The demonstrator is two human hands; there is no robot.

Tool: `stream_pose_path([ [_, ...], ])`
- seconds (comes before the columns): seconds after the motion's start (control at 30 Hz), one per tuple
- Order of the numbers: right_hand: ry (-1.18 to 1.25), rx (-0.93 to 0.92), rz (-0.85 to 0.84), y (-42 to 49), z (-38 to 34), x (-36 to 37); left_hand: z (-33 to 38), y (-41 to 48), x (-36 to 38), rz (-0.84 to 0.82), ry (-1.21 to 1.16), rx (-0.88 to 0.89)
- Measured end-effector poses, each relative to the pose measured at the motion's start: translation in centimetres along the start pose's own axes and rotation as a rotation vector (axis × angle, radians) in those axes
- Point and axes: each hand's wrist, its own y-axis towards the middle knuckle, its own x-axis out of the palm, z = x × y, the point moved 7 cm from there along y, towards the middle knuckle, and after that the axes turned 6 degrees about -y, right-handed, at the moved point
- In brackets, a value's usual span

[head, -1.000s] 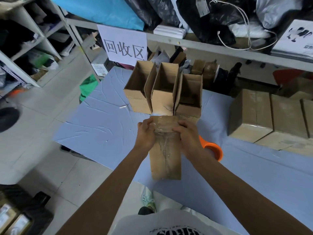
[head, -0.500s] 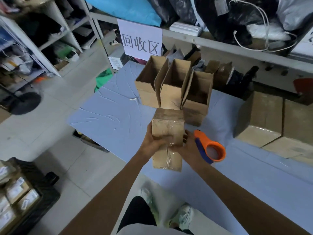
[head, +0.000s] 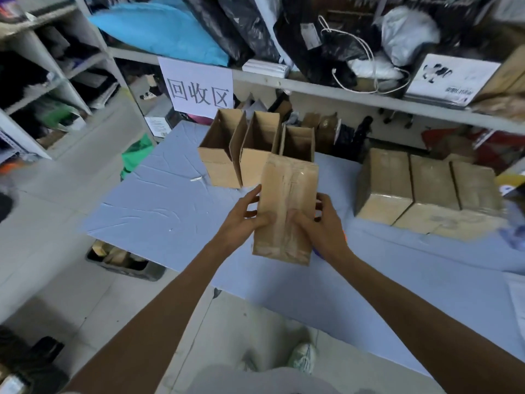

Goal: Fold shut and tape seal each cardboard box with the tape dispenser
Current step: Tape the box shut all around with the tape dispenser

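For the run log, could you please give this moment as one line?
left hand: grips taped box | right hand: grips same box | open boxes: three upright behind

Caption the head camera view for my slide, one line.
A taped cardboard box gripped by the left hand and right hand over the blue table, open boxes behind, sealed boxes at right.

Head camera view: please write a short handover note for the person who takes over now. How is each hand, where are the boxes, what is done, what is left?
Left hand and right hand: both grip the tall brown cardboard box, thumbs on its taped face, fingers round its sides, above the light blue table.
Done: this box is folded shut and taped; sealed brown boxes stand at the table's right.
Left: three open brown boxes in a row behind it need folding and taping.
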Motion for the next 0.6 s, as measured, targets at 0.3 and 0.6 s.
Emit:
stream_pose_path([
  [0.3, -0.068, 0.082, 0.245, -3.0, 0.6, -6.2, 1.1, -0.4, 5.7, -0.239, -0.036, 0.070],
  [0.6, -0.127, 0.068, 0.324, -2.4, 1.9, -12.3, 2.6, 3.0, 13.0, -0.250, -0.045, -0.006],
])
